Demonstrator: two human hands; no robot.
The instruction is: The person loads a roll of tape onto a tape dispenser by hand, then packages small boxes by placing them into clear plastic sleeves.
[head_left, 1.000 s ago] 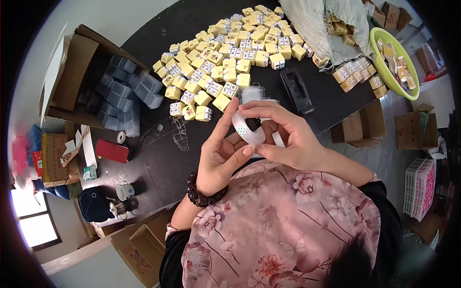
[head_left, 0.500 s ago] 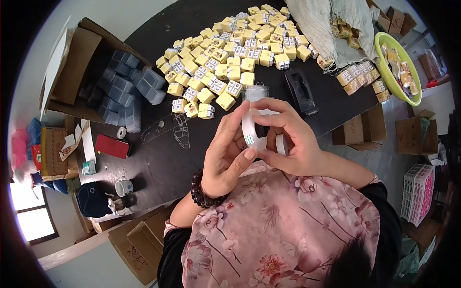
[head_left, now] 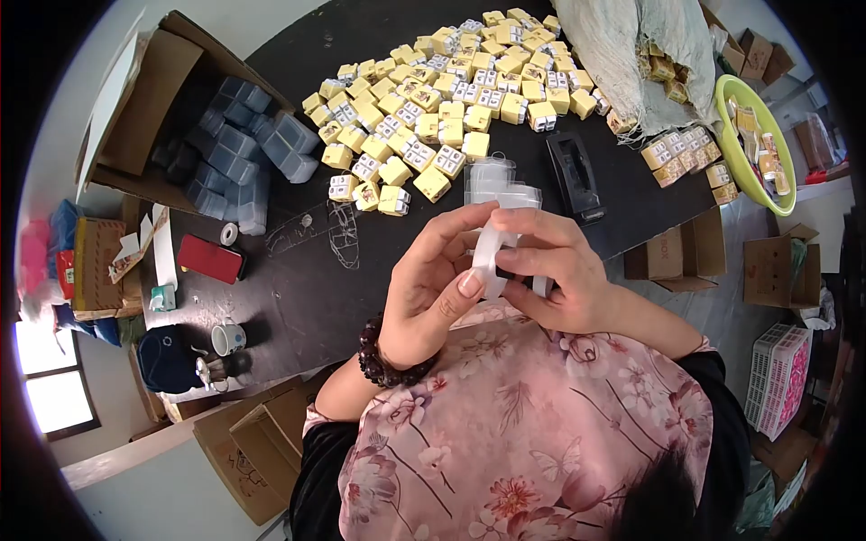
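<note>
My left hand [head_left: 433,281] is closed on the left side of a whitish roll of tape [head_left: 488,251], its thumb pressed on the roll's outer face. My right hand [head_left: 561,263] grips the same roll from the other side with bent fingers. A second whitish ring [head_left: 543,286], which looks like another tape roll, shows partly under the right-hand fingers; the rest is hidden. Just beyond my hands lie transparent plastic boxes [head_left: 491,175] on the black table [head_left: 307,311]. To their right is a black tape dispenser [head_left: 572,176].
Many small yellow-and-white boxes [head_left: 424,126] cover the table's far side. At left stands a carton [head_left: 135,135] of transparent containers. A red phone-like object [head_left: 210,258] and a mug [head_left: 228,338] lie nearer. A white sack [head_left: 604,54] and a yellow-green basin [head_left: 729,135] are at right.
The roll has turned between my hands, and its green-printed patch no longer shows. My hands have shifted slightly down and right. More of the transparent boxes shows beyond them.
</note>
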